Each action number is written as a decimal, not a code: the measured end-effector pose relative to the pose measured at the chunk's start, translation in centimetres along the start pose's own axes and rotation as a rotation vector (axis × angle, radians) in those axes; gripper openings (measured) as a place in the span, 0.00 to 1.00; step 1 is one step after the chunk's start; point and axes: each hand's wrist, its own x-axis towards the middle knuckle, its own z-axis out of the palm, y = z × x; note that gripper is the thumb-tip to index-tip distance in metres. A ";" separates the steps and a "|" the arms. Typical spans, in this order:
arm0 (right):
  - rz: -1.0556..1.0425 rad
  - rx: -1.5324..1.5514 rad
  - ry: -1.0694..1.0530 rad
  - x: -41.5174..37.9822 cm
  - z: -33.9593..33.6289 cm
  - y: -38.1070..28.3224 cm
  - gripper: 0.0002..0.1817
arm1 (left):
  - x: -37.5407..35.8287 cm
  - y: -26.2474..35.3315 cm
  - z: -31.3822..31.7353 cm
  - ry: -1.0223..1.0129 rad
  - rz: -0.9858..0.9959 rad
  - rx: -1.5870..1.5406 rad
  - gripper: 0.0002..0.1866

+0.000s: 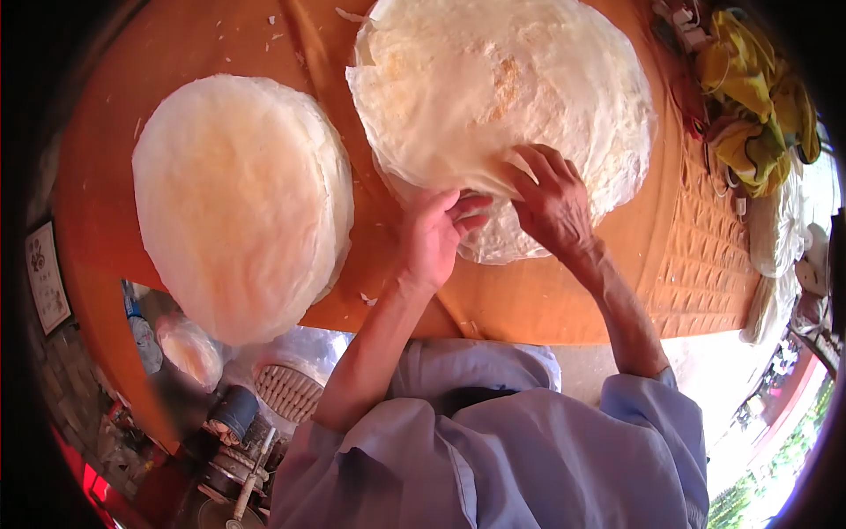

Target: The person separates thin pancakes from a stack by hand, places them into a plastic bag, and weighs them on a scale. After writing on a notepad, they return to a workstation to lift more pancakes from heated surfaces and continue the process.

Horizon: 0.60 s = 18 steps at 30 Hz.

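A tall stack of thin, round, pale flatbreads [582,97] lies in front of me, with browned patches on its top sheet. My right hand [555,203] is at the near edge of this stack, fingertips closed on the raised, wrinkled rim of the top flatbread. Just left of it, my left hand [434,231] is turned palm inward beside the same edge, its fingers loosely bent and apart, holding nothing. Under the raised rim, the lower sheets [498,242] show. A second stack of flatbreads [238,194], smooth and oval in this view, stands to the left.
Both stacks rest on an orange-brown cloth-covered table [529,309] with crumbs scattered on it. Yellow cloth [749,97] is bunched at the right, above clear plastic wrapping [775,229]. Below the table's left side are a plastic bag [189,353], a woven basket [289,392] and a dark cylinder [233,413].
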 end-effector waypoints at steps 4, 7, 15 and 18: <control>0.095 0.129 0.045 3.6 -3.7 3.7 0.05 | 0.2 0.6 -0.1 -0.027 0.014 0.053 0.17; 0.206 -0.085 0.285 8.1 -14.0 2.2 0.06 | -0.9 0.9 -0.5 0.041 -0.054 0.229 0.19; 0.050 -0.050 -0.030 3.8 -6.1 1.3 0.05 | -2.6 0.0 0.4 0.142 -0.137 0.254 0.16; 0.107 0.062 -0.125 1.7 -2.7 3.0 0.01 | -1.3 -1.8 1.4 0.109 -0.146 0.198 0.13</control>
